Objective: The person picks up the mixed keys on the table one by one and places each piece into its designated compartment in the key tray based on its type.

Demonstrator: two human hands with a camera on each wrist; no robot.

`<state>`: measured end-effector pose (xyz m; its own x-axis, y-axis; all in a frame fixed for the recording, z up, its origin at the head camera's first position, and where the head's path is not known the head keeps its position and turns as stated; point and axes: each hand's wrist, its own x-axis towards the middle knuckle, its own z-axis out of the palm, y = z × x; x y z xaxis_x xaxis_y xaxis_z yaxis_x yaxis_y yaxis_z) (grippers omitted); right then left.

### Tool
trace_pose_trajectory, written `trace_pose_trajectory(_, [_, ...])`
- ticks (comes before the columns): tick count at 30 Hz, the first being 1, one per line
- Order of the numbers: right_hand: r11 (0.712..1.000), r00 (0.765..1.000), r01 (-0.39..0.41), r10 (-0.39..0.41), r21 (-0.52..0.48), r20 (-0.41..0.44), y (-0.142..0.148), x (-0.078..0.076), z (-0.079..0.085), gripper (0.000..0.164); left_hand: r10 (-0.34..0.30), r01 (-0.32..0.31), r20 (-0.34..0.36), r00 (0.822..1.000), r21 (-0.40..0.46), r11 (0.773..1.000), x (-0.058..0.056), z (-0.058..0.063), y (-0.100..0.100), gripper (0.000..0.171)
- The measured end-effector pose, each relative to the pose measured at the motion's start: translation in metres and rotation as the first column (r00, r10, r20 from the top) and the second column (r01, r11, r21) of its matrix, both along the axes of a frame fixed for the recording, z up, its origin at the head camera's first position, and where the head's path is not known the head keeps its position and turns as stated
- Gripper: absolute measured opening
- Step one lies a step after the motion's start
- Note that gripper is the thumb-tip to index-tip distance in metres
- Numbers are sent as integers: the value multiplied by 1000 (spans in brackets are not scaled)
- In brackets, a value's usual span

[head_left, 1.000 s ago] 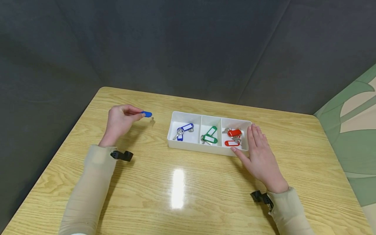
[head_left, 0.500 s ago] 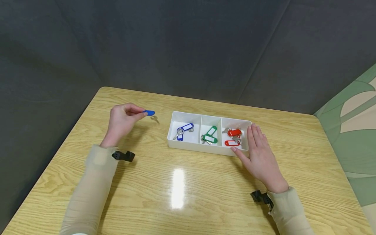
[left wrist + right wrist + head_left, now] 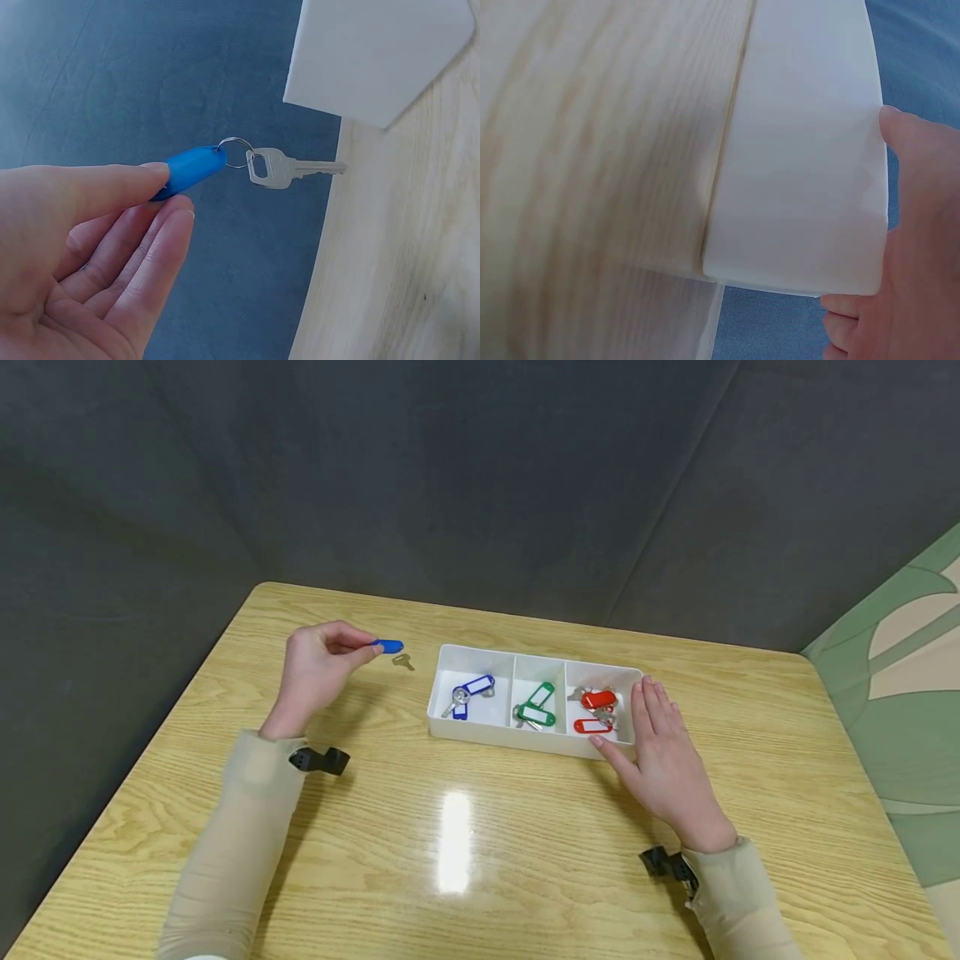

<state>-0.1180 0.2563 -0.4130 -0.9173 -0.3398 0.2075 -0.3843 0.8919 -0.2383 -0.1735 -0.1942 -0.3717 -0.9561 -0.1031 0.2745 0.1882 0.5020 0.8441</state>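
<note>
My left hand [image 3: 318,670] pinches a blue key tag [image 3: 193,169] between thumb and fingers, left of the white tray [image 3: 495,737]. From the tag's metal ring hangs a silver key [image 3: 274,168]. Three compartments divide the tray: blue-tagged keys [image 3: 477,684] lie in the left one, green-tagged keys [image 3: 536,716] in the middle, red-tagged keys [image 3: 598,699] in the right. My right hand [image 3: 671,764] rests against the tray's right end with fingers extended, its thumb at the front rim.
The wooden table [image 3: 360,852] carries the tray near its back edge. A dark padded wall [image 3: 450,485] rises behind, and a green leaf-patterned surface [image 3: 915,693] is at the right. Each wrist wears a black camera mount [image 3: 320,760].
My left hand has moved slightly right and away from me, toward the tray, with the blue tag; the key under it has swung. The right hand and tray have stayed put.
</note>
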Motion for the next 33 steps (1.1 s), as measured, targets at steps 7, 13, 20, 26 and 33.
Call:
trace_pose_trajectory(7, [1000,1000,0,0,3,6,0,1,-1,94,-12,13,-14,1000,11,1000,2,5,6,12])
trace_pose_trajectory(13, [1000,1000,-7,7,-8,-9,0,0,-2,94,-13,13,-8,1000,19,1000,3,9,11,13])
trace_pose_trajectory(20, [1000,1000,-7,7,0,-10,1,-1,-2,94,-12,13,-10,1000,36,999,4,12,16,14])
trace_pose_trajectory(26, [1000,1000,-5,5,4,-2,1,-1,-2,94,-19,20,-33,999,55,998,4,16,20,15])
trace_pose_trajectory(33, [1000,1000,-1,1,8,3,1,-1,-1,94,-42,45,-47,998,68,997,3,19,27,14])
